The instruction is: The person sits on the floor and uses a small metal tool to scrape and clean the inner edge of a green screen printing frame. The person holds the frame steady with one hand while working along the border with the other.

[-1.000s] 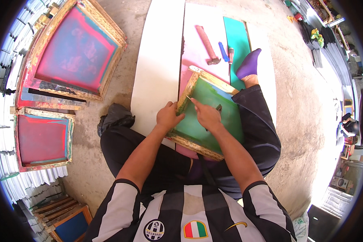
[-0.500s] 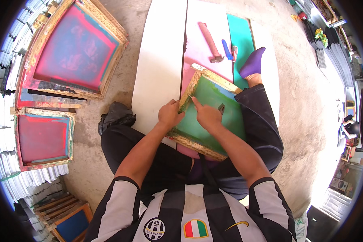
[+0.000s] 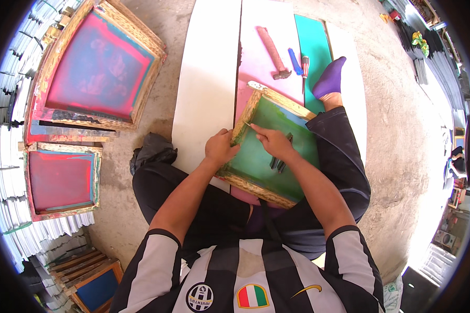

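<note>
A wooden screen frame (image 3: 238,180) with green mesh lies tilted across my lap and the boards. My left hand (image 3: 220,146) is closed around its left side rail, thumb toward the mesh. My right hand (image 3: 274,142) hovers over the mesh, index finger stretched toward the inner edge of that same rail. The thumb sits apart from the index finger, and the other fingers are partly hidden. I see nothing held in that hand. A dark pair of pliers (image 3: 278,165) rests on the mesh, partly covered by my right wrist.
Ahead lie a hammer (image 3: 272,51), a blue-handled tool (image 3: 295,61) and a screwdriver (image 3: 305,69) on pink and teal boards. My purple-socked foot (image 3: 330,74) rests beside them. Red-and-blue screen frames (image 3: 100,65) stand at the left, near a black plastic bag (image 3: 154,150).
My right hand has shifted slightly right, away from the rail, uncovering more of the pliers. The left hand keeps its hold. The view has moved a little.
</note>
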Demonstrator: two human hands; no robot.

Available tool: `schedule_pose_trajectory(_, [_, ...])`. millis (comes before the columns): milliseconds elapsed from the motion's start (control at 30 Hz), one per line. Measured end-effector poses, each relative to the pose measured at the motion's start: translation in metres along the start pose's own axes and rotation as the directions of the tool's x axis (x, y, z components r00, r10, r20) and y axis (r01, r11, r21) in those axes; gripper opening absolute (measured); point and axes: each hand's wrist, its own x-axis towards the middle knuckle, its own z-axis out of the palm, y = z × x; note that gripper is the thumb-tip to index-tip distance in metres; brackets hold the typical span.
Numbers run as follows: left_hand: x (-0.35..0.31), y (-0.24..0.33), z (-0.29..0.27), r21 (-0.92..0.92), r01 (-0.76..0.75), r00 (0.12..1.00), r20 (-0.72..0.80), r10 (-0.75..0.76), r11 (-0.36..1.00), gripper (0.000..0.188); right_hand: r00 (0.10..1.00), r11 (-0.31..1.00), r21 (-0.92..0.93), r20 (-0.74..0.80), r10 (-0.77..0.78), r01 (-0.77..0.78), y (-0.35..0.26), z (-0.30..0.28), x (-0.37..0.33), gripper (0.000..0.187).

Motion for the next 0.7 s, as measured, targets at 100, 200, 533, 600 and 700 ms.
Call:
schedule_pose_trajectory(100, [-0.001, 0.002, 0.000, -0.008, -0.012, 1.000, -0.012, 0.012, 1.000, 0.045, 0.996, 0.964, 0.257, 0.035, -0.081, 0.070, 0.015, 0.000, 0.008, 0.046])
schedule_pose_trajectory(200, [-0.004, -0.003, -0.001, -0.013, -0.009, 1.000, -0.019, 0.009, 1.000, 0.045, 0.999, 0.969, -0.243, 0.014, -0.032, 0.034, -0.013, -0.013, -0.002, 0.045])
schedule_pose_trajectory(533, [-0.002, -0.001, -0.001, 0.001, -0.023, 1.000, 0.004, 0.023, 1.000, 0.046, 0.998, 0.987, 0.152, 0.046, -0.052, 0.044, 0.007, -0.002, 0.023, 0.043])
schedule_pose_trajectory(600, [-0.006, -0.005, -0.005, 0.002, -0.002, 1.000, 0.013, 0.002, 1.000, 0.047, 0.985, 0.993, -0.057, 0.132, 0.108, -0.102, -0.035, -0.015, 0.017, 0.043])
schedule_pose_trajectory(700, [-0.004, 0.001, -0.007, 0.010, 0.004, 0.999, 0.045, -0.004, 1.000, 0.049, 0.999, 0.986, 0.167, 0.046, -0.021, 0.013, -0.009, -0.009, 0.019, 0.043])
